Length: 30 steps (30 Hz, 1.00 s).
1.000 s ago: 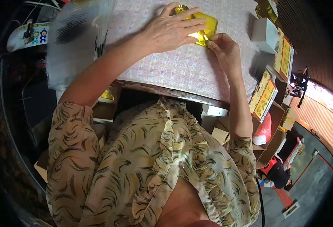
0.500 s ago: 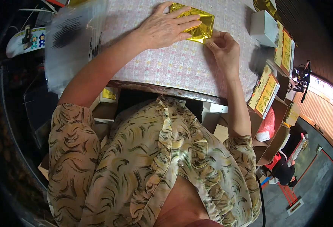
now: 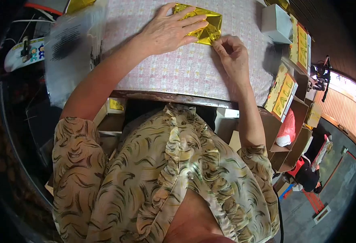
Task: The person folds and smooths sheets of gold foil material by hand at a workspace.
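A gold foil packet (image 3: 213, 22) lies at the far part of the table, on a pink and white checked cloth (image 3: 166, 77). My left hand (image 3: 172, 30) rests flat across its left side with the fingers spread, covering part of it. At the packet's near right corner, my right hand (image 3: 234, 50) pinches the foil between thumb and forefinger. The foil is creased and shiny; whatever it may wrap is hidden.
Clear plastic bags with dark print (image 3: 64, 60) lie at the table's left edge. To the right stand a white box (image 3: 277, 24) and yellow-labelled cartons (image 3: 283, 96). A red plastic bag (image 3: 287, 127) sits below, and another person (image 3: 306, 174) is farther off.
The whole view has shifted slightly, so the packet and both hands appear a little farther left. My right hand's fingers have curled slightly at the corner; the left hand still lies on the foil.
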{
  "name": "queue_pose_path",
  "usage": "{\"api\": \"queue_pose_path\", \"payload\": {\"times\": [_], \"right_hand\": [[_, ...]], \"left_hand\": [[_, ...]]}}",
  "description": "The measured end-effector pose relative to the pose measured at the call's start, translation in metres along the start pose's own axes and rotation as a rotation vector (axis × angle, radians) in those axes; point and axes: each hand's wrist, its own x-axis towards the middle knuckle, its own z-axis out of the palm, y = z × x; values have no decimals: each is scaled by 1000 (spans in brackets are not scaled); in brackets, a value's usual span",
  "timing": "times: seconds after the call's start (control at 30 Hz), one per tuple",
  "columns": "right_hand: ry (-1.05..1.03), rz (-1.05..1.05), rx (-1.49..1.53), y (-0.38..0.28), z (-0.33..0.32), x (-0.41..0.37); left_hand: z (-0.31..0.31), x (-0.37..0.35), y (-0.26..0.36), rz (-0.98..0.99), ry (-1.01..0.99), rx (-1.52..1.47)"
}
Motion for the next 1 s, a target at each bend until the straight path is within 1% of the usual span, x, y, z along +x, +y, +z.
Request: {"api": "queue_pose_path", "payload": {"times": [0.03, 0.17, 0.23, 0.3, 0.33, 0.4, 0.43, 0.5, 0.53, 0.57, 0.6, 0.63, 0.7, 0.83, 0.87, 0.9, 0.93, 1.0], "right_hand": [[19, -66, -62, 0, 0, 0], [-13, -39, -109, 2, -2, 1], [-30, -78, -96, 9, -1, 1], [-33, -67, -96, 10, -1, 1], [-35, -53, -95, 10, -1, 1], [-48, -29, -69, 8, -2, 1], [-63, -5, -43, 8, -3, 1], [-54, -28, -74, 7, -3, 0], [-48, -50, -103, 7, -3, 0], [-45, -51, -102, 8, -3, -1], [-42, -48, -84, 9, -2, -2], [-37, -45, -65, 9, -2, -3], [-40, -51, -60, 9, -3, -2], [-51, -50, -77, 7, -4, -2], [-52, -49, -75, 6, -4, -1], [-51, -56, -87, 5, -4, -2], [-50, -63, -99, 5, -5, -2], [-57, -40, -60, 4, -5, -2]], "left_hand": [[0, 0, 0, 5, 0, -2], [-6, 2, 1, 36, 11, -11], [-19, 5, -3, 60, 18, -31], [-39, 13, -12, 194, 146, -178], [-53, 18, -12, 196, 146, -179], [-78, 30, -10, 154, -195, -68], [-83, 35, -12, 157, -194, -68], [-88, 44, -17, 185, -318, -151], [-71, 41, -23, 186, -316, -149], [-40, 33, -31, 283, -38, -23], [-40, 31, -30, 377, 241, 103], [-40, 33, -32, 382, 241, 104], [-46, 35, -36, 289, -77, -251], [-18, 36, -42, 251, -53, -248], [-8, 34, -43, 271, 28, -194], [-11, 33, -41, 292, 109, -141], [-15, 34, -39, 294, 107, -142], [-23, 39, -37, 315, 103, -356]]}}
